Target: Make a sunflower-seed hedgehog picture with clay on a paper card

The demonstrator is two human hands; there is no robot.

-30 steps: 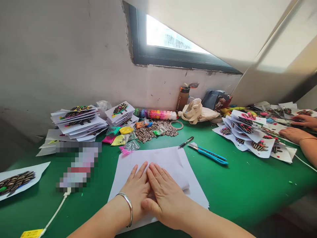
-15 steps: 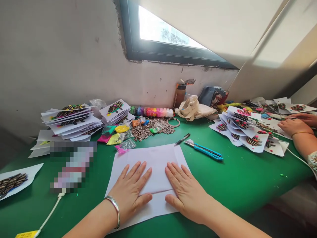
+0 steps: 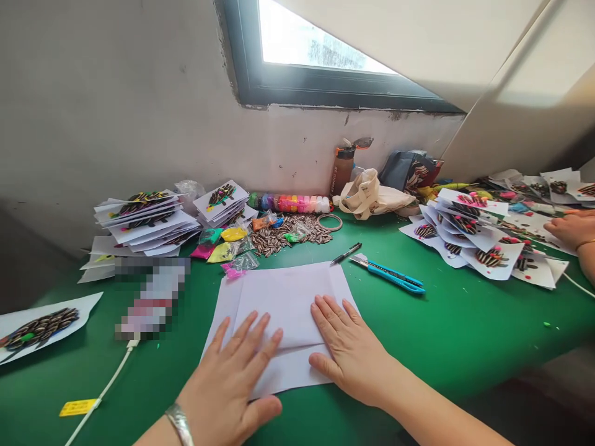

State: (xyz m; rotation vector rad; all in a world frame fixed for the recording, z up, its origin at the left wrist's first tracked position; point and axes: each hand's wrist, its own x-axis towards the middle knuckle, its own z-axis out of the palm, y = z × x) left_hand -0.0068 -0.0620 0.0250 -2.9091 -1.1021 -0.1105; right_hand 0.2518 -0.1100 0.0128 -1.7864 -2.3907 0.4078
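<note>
White sheets of paper (image 3: 283, 310) lie stacked on the green table in front of me, a smaller piece on top of a larger one. My left hand (image 3: 232, 378) has its fingers spread over the paper's lower left part and holds nothing; whether its fingertips touch the sheet I cannot tell. Flat on the right side of the paper rests my right hand (image 3: 346, 350), fingers stretched out. A black pen (image 3: 346, 254) touches the paper's top right corner, and a blue utility knife (image 3: 388, 274) lies to its right.
Stacked seed pictures (image 3: 149, 226) stand at the left, more (image 3: 478, 238) at the right. Behind the paper are striped seeds (image 3: 288, 234), clay bags (image 3: 223, 251) and a bottle (image 3: 342, 170). Another person's hand (image 3: 574, 229) is at the far right. A white cable (image 3: 114, 378) runs at the left.
My left hand has moved down and left across the paper, toward its near edge. My right hand stays on the paper. The view has shifted slightly.
</note>
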